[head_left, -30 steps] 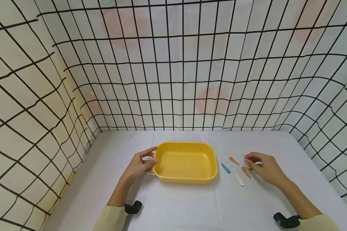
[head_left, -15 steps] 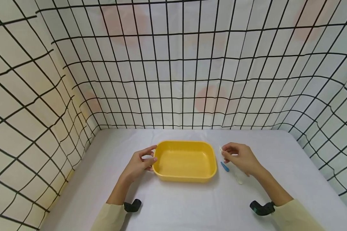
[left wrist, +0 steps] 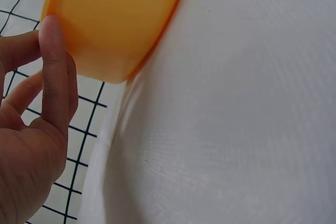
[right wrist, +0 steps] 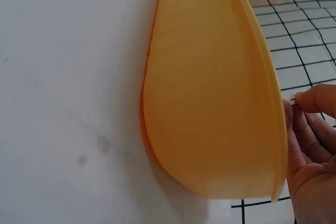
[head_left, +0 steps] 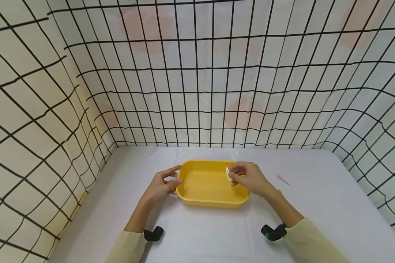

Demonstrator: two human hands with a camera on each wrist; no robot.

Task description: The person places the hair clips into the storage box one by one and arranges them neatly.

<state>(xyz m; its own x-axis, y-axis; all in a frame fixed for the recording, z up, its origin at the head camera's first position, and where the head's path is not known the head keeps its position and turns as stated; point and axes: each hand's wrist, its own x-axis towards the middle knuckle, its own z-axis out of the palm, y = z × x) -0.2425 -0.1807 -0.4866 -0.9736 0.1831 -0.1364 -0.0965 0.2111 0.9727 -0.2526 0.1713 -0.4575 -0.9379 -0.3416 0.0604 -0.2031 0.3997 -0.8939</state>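
Observation:
A yellow plastic tray point(head_left: 204, 202) stands on the white-covered table. At its left end my left hand point(head_left: 161, 186) grips the rim, thumb at the edge and fingers outside the wall; the left wrist view shows the thumb against the tray wall point(left wrist: 113, 19). Over the tray's right part, my right hand point(head_left: 250, 177) pinches a white hair clip point(head_left: 228, 174) between thumb and fingertips. In the right wrist view, the right hand point(right wrist: 315, 145) is partly behind the tray rim, with only a small bit of the clip showing. A pink hair clip point(head_left: 282, 179) lies right of the tray.
Black wire grid panels point(head_left: 214, 91) backed by white cloth close off the back and both sides of the table point(head_left: 214, 233). A black wrist camera point(head_left: 153, 234) sits on the left wrist, another camera point(head_left: 272, 232) on the right. My right forearm covers the table just right of the tray.
My right hand has carried the white hair clip leftward from the table's right side to over the tray. The pink clip has come into view; the orange, blue and other white clips are now hidden.

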